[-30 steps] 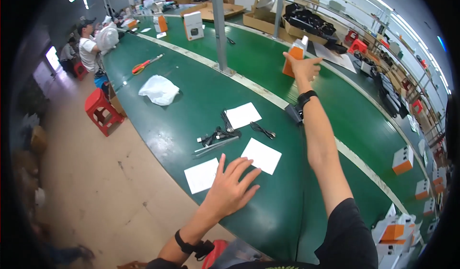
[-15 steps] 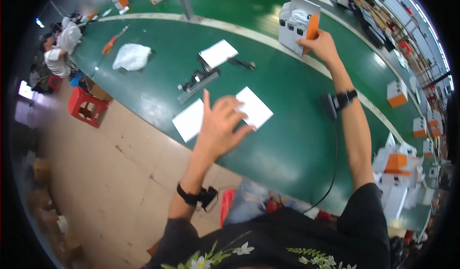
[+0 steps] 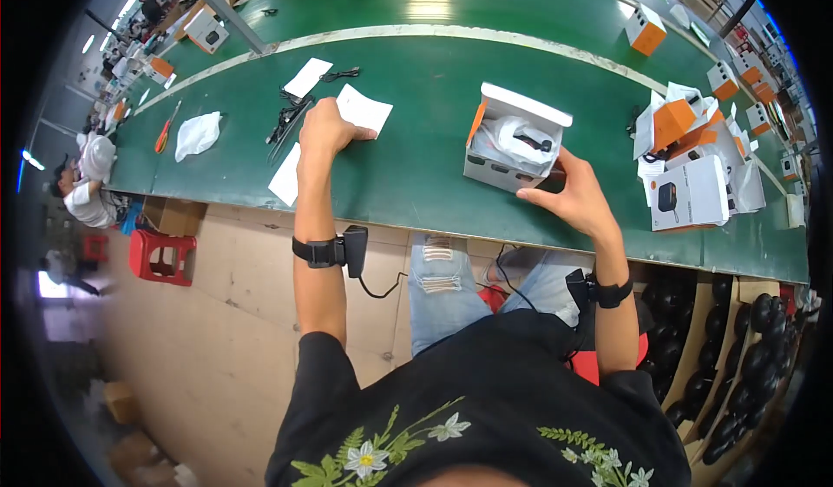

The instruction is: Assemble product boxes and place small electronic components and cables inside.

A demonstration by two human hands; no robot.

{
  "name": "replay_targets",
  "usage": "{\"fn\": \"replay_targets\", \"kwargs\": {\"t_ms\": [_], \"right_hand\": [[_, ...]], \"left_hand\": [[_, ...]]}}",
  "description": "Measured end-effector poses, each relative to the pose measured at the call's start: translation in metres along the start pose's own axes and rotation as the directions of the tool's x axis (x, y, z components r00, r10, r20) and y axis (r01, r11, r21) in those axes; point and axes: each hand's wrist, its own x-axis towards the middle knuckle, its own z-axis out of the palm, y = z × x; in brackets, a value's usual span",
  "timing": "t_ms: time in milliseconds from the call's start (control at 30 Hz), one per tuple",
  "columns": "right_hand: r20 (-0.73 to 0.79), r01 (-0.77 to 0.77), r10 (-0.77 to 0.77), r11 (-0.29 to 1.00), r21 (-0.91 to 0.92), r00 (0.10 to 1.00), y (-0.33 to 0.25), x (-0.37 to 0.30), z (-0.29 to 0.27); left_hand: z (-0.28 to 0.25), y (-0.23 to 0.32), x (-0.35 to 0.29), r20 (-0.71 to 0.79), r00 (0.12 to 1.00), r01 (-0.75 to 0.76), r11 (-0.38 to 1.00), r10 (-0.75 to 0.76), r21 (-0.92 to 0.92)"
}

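An open white-and-orange box (image 3: 503,170) stands on the green table with its lid raised. Inside it is a bundle wrapped in white plastic with a black part (image 3: 536,140) showing. My right hand (image 3: 580,199) grips the box by its right near corner, thumb along the lower front and fingers round the side. Farther left, my left hand (image 3: 325,131) is over the table, its thumb stretched onto the edge of a white paper (image 3: 364,111); its other fingers are mostly hidden. Black cables (image 3: 285,123) lie beside that hand, between two more white papers (image 3: 307,78).
A white plastic bag (image 3: 198,136) and a screwdriver (image 3: 163,136) lie at the left. Opened boxes and wrapping (image 3: 690,192) crowd the right side. A metal post (image 3: 221,10) rises at the back left. A red stool (image 3: 163,257) stands on the floor.
My right hand has brought the box nearer to me from the far side, and its wrapped contents now show from above. My left hand has moved to the white paper's edge. The view has turned.
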Motion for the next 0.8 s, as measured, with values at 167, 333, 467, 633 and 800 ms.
{"fn": "replay_targets", "kwargs": {"t_ms": [167, 333, 467, 633, 800], "right_hand": [[-0.357, 0.064, -0.194, 0.936, -0.346, 0.914, -0.020, -0.053, -0.028], [-0.436, 0.177, -0.030, 0.938, 0.299, 0.899, -0.084, -0.082, -0.019], [-0.097, 0.031, 0.045, 0.749, 0.662, 0.994, -0.090, -0.064, -0.002], [-0.057, -0.069, 0.134, 0.778, 0.625, 0.989, -0.096, -0.059, -0.011], [0.092, -0.180, 0.159, 0.751, 0.635, 0.983, -0.093, -0.062, -0.018]], "left_hand": [[-0.002, 0.034, -0.086, -0.324, 0.940, -0.280, 0.786, 0.108, -0.551], [-0.018, 0.097, -0.206, -0.252, 0.956, -0.292, 0.414, 0.149, -0.862], [-0.013, 0.114, -0.210, -0.718, 0.199, -0.968, 0.248, 0.668, -0.037], [-0.002, 0.123, -0.209, -0.758, 0.223, -0.972, 0.195, 0.613, -0.128], [0.005, 0.118, -0.203, -0.735, 0.231, -0.972, 0.181, 0.637, -0.148]]}}
